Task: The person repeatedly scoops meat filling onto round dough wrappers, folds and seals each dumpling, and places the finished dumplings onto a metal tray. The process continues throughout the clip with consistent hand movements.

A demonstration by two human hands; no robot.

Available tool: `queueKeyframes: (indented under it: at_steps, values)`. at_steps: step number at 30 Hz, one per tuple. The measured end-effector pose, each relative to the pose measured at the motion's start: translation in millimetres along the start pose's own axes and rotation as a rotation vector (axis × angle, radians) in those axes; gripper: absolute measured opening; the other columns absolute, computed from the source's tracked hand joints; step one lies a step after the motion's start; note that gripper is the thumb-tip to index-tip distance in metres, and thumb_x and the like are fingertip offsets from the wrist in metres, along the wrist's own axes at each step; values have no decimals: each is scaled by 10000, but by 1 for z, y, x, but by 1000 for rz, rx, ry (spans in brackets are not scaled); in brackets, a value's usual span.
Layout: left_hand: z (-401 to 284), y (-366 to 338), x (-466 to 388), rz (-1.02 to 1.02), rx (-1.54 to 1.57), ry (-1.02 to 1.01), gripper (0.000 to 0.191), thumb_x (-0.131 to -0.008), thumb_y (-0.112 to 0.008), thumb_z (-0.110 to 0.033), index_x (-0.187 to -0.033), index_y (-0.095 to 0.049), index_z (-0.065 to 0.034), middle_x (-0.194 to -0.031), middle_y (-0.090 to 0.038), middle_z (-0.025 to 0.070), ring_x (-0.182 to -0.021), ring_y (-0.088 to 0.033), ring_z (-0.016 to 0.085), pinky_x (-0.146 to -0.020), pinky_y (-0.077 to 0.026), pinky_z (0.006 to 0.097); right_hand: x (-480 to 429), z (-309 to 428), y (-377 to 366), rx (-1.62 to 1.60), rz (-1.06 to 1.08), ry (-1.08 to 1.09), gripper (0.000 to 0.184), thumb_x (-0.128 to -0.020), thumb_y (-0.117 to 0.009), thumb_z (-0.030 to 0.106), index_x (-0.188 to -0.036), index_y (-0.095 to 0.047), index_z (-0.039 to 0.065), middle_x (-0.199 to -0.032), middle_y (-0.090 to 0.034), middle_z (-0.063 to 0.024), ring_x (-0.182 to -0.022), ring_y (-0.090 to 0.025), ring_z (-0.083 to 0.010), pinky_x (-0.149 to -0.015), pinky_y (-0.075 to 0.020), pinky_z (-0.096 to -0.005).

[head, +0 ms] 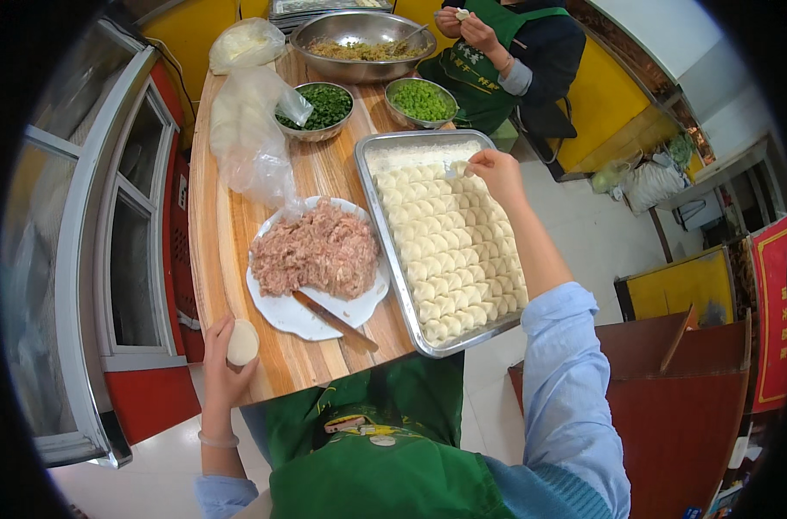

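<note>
My left hand point(219, 366) holds a round dough wrapper point(243, 344) beside the table's near left corner. At the far end of a metal tray point(387, 259), my right hand point(499, 174) pinches a folded dumpling point(458, 168) by its edge. Closely packed rows of pleated dumplings point(461, 253) fill most of that tray, and its far strip shows a pale, dusted floor. Left of the tray, a white scalloped plate point(277, 318) bears a mound of raw minced meat point(315, 250). A brown spatula-like stick point(335, 321) rests across the plate's near rim, its tip at the meat.
On the wooden table point(231, 227) lie clear plastic bags point(251, 130). Behind stand a bowl of dark chopped greens point(322, 107), a bowl of light green pieces point(423, 100) and a large steel bowl of filling point(367, 48). Across, a co-worker's hands point(474, 29) hold a small dough piece.
</note>
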State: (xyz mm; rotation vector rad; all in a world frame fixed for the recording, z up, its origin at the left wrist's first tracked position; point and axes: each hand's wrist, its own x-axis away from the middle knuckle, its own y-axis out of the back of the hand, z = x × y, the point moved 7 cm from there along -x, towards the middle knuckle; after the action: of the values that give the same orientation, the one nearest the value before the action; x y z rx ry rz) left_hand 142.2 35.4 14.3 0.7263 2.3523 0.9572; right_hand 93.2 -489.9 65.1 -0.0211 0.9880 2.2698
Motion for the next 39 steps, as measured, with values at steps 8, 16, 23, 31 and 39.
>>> queueKeyframes:
  at_steps: [8,16,23,31,39]
  values:
    - [10,5,1,-8,119,23,661,-547,-703,56,-1158,-481,-61,-1216,-452,160,-1139,-441,339,-950,-377,396,-31,-40,-43,59,234,-146,106,-709,-680,60,-796,-647,9,-677,-627,-54,-612,-570,-126,-565,-451,-265]
    - [-1,9,-1,-53,145,-55,588,-577,-673,41,-1131,-501,-49,-1210,-474,168,-1112,-472,341,-939,-390,394,-33,-37,-54,35,328,-133,173,-776,-573,17,-932,-648,14,-763,-635,-112,-688,-593,-199,-635,-466,-302]
    - [8,12,5,-104,196,-31,424,-628,-674,21,-1030,-546,-21,-1178,-495,184,-1114,-477,347,-924,-400,382,94,138,-72,188,345,412,196,-827,-490,93,-971,-622,89,-930,-572,-128,-855,-578,-303,-720,-469,-399]
    - [57,6,10,-235,883,302,88,-825,-493,3,-913,-494,-7,-1198,-509,180,-1097,-512,312,-923,-419,381,245,201,-150,542,380,395,297,-747,-549,68,-1040,-588,93,-911,-540,-81,-736,-593,-279,-620,-490,-391]
    - [35,-8,15,-559,2152,222,284,-935,-423,-253,-1078,-489,-17,-1162,-525,128,-1104,-496,293,-950,-412,445,190,213,-127,360,224,493,268,-714,-531,24,-970,-585,82,-929,-537,-92,-799,-594,-286,-660,-483,-404]
